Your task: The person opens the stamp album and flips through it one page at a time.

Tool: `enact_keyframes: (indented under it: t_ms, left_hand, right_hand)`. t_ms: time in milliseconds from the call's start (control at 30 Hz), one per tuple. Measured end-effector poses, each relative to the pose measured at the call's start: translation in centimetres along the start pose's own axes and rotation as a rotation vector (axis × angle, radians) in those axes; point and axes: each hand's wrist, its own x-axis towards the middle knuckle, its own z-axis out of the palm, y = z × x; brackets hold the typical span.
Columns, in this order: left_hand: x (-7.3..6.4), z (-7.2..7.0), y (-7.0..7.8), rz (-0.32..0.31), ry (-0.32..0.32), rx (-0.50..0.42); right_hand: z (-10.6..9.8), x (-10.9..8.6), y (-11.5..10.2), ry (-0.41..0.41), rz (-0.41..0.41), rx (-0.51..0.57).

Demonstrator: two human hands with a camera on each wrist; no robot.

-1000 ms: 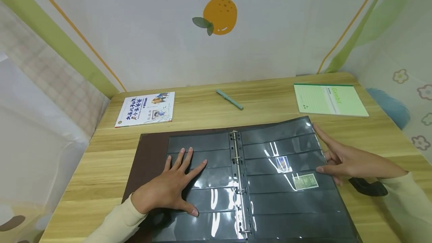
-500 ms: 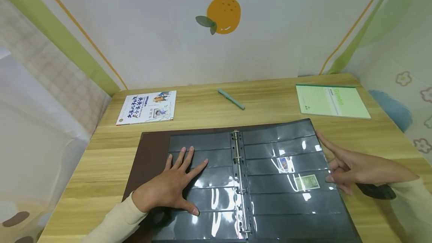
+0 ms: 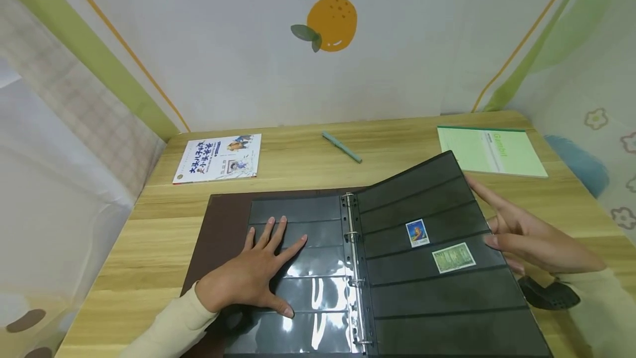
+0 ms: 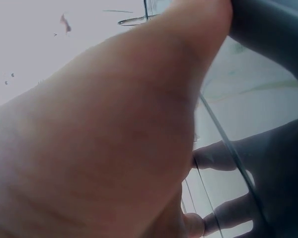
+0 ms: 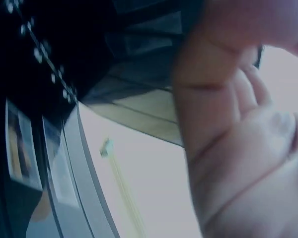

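Observation:
A brown ring-binder stamp album (image 3: 221, 231) lies spread on the wooden table, with black pocket pages on either side of its metal rings (image 3: 353, 261). My left hand (image 3: 245, 278) rests on the left page with its fingers spread. At the outer edge of the right page (image 3: 447, 314), my right hand (image 3: 536, 242) pinches it, thumb on top and other fingers behind. That page tilts up, its far corner raised. Its pockets carry a blue postage stamp (image 3: 417, 233) and a green postage stamp (image 3: 454, 257). In the left wrist view, my hand fills much of the frame.
Behind the album lie a picture book (image 3: 217, 159) at the left, a green pen (image 3: 342, 147) in the middle and a light-green notebook (image 3: 492, 151) at the right. A white curtain (image 3: 392, 70) with a printed orange hangs along the table's back edge.
The right page has risen from nearly flat to tilted, its far corner lifted by my right hand. Glare has left it, so both stamps show clearly. My left hand keeps its place.

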Motion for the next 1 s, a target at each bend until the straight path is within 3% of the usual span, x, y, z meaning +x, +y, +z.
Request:
enact_keyframes:
  t_ms: [133,300,500,1000]
  left_hand:
    - [0.0,0.0,0.0,0.005,0.008,0.008]
    - [0.0,0.1,0.1,0.010,0.006,0.010]
    - [0.1,0.0,0.1,0.003,0.002,0.013]
    - [0.0,0.1,0.0,-0.002,-0.001,0.008]
  right_hand:
    - [0.6,0.5,0.1,0.030,-0.096,-0.039]
    - [0.8,1.5,0.2,-0.045,-0.229,0.069]
    - [1.5,3.0,-0.8,0.031,-0.357,0.107]
    - [3.4,5.7,-3.1,-0.055,-0.380,0.149]
